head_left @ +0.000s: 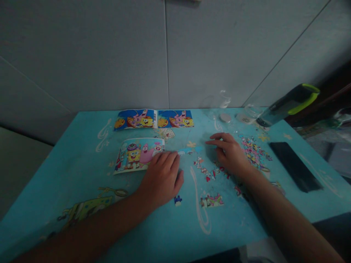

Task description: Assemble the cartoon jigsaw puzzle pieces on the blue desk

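From my station I look down on a blue printed surface (164,233). Closest to me lies a small joined puzzle section (212,201), with 1 loose dark-blue piece (178,200) off to its left. Just beyond that piece, the left hand (161,177) rests palm down, fingers bent and close together, thumb out to the right. Its fingers lie over the right end of a picture card (133,155); I cannot tell whether it grips the card or only rests there.

A little farther, on the right, scattered pieces (204,170) run in a loose curve just below the right hand (229,151). That hand is partly open, index finger stretched leftward, the others loosely fanned. Its fingertips are near the right end of a pale blue strip of pieces (190,150), and I make out nothing held in them. To its right I see a heap of mixed pieces (255,151), then a flat black case (296,166).

Along the far edge I have 2 similar blue cards (134,118) side by side, a round white lid (225,117), 2 clear containers (225,99) and a dark, see-through bottle (285,104) with a yellow-green rim. Behind everything stands a gray wall (123,54), crossed by thin seams.
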`<state>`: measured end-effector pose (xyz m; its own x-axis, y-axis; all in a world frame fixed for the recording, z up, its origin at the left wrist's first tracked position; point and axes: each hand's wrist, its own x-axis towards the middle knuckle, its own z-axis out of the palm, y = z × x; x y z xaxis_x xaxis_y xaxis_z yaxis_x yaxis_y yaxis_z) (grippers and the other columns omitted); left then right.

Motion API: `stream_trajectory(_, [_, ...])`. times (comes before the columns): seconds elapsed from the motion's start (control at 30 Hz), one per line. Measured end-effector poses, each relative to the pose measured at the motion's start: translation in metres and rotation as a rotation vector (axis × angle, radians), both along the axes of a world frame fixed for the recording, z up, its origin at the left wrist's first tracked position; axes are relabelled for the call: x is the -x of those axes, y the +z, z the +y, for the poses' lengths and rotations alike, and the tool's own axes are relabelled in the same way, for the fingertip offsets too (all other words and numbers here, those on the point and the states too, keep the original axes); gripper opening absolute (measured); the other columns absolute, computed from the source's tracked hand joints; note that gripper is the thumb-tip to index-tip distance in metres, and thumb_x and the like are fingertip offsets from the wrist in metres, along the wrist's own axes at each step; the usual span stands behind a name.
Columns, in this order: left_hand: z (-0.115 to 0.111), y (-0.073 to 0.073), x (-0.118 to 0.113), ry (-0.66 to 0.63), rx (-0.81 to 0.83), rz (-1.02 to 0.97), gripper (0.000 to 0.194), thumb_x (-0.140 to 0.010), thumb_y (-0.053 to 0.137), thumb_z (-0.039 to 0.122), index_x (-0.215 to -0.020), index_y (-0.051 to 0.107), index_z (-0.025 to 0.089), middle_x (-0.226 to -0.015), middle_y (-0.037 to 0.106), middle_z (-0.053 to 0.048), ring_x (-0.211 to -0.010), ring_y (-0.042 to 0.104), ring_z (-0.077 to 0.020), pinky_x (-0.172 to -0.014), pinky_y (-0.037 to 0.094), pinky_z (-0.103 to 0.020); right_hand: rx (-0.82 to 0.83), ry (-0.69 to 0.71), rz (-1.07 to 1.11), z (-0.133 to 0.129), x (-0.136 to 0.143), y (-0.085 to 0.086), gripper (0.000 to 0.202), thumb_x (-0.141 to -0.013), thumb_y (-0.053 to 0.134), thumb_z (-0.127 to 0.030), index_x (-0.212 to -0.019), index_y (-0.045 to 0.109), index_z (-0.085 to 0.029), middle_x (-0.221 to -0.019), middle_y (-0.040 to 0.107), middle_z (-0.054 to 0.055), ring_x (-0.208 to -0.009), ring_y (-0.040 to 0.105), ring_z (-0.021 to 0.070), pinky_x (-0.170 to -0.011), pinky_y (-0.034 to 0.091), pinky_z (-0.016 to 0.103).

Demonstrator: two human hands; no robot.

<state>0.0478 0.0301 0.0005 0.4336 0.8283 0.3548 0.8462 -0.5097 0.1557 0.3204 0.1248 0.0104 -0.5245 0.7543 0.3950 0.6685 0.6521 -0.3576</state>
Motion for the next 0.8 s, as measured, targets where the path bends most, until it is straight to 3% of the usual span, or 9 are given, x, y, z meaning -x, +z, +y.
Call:
stream_trajectory(0.23, [0.0006, -0.0005, -0.0002, 0.006, 0.004, 0.011, 0.039, -0.096, 0.05, 0.027, -0.128, 0.06, 0.008, -0.13, 0.062, -0.019, -0.121, 0.055, -0.0345, -0.104, 0.045, -0.056, 0.049, 0.063, -0.1, -0.0043, 0.0068, -0.001, 0.047, -0.08, 0.053, 0.001, -0.113, 0.075, -0.026, -0.127, 0.062, 0.011, -0.116, 0.06, 0.0293, -0.102, 0.048, 0.051])
stream_trajectory(0.8, [0.0008, 0.0026, -0.0006, 0.026, 0.028, 0.035, 0.036, -0.096, 0.05, 0.027, -0.124, 0.06, 0.008, -0.124, 0.061, -0.019, -0.116, 0.056, -0.0334, -0.102, 0.046, -0.054, 0.072, 0.05, -0.01, -0.0029, 0.0064, 0.0009, 0.038, -0.084, 0.053, -0.002, -0.106, 0.075, -0.023, -0.12, 0.066, 0.011, -0.11, 0.063, 0.0275, -0.1, 0.05, 0.048])
